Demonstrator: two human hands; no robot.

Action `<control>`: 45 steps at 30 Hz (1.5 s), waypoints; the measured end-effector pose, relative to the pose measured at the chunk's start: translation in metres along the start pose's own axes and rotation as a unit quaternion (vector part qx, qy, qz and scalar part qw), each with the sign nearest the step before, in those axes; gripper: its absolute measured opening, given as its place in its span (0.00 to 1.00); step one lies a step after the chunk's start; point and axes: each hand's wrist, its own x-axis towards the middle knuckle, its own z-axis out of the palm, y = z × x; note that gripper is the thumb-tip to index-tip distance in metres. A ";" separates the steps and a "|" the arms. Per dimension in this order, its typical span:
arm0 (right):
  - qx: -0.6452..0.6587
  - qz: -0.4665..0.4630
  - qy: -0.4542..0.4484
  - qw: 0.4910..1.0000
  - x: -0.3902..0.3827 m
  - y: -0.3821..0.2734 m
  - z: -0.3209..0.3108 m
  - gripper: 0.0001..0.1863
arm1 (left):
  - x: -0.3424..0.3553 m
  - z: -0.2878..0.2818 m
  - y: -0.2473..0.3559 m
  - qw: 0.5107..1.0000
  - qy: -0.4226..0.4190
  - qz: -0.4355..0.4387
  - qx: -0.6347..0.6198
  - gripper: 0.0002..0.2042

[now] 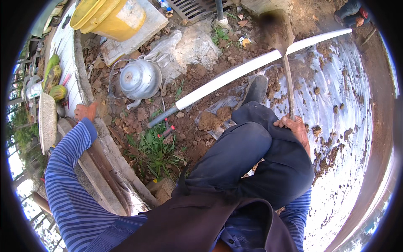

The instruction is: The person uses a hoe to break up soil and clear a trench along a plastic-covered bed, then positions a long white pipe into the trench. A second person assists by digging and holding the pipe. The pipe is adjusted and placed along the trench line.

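Observation:
My right hand (295, 129) is closed around the wooden handle (289, 86) of a shovel. Its broad, soil-coloured blade (280, 35) points away from me, part of it lost in a dark blur. To the left, my left hand (85, 111) rests on the concrete ledge (98, 126), thumb spread apart and nothing seen in it. A long white tube with a grey end (226, 82) lies slantwise over the soil, with the shovel across its far part. Beyond my left hand stands a dented metal kettle (140, 79) with a wire handle.
A yellow bucket (111, 19) stands on a pale slab at the far left. Soil-strewn clear plastic sheeting (336, 109) covers the ground at right. Green gourds (56, 80) and a woven tray (47, 123) sit beyond the ledge. Another person (354, 14) is at the far right.

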 end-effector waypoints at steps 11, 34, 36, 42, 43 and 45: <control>-0.214 0.092 -0.006 0.972 0.062 -0.009 0.023 0.14 | -0.026 -0.007 -0.006 0.994 0.099 0.012 0.033 0.43; -0.553 0.023 -0.027 0.832 0.183 -0.062 0.128 0.19 | -0.065 -0.028 0.029 0.995 0.092 -0.005 -0.048 0.47; -0.571 -0.033 -0.038 0.819 0.184 -0.071 0.168 0.19 | -0.068 -0.031 0.031 0.995 0.081 -0.013 -0.055 0.47; -0.556 -0.002 -0.056 0.830 0.130 -0.128 0.241 0.17 | -0.068 -0.037 0.035 0.996 0.069 -0.002 -0.064 0.49; -0.542 -0.005 -0.055 0.839 0.103 -0.139 0.244 0.16 | -0.070 -0.038 0.034 0.996 0.061 -0.009 -0.069 0.49; -0.471 0.070 -0.020 0.879 0.028 -0.162 0.247 0.12 | -0.069 -0.041 0.036 0.995 0.068 0.000 -0.079 0.49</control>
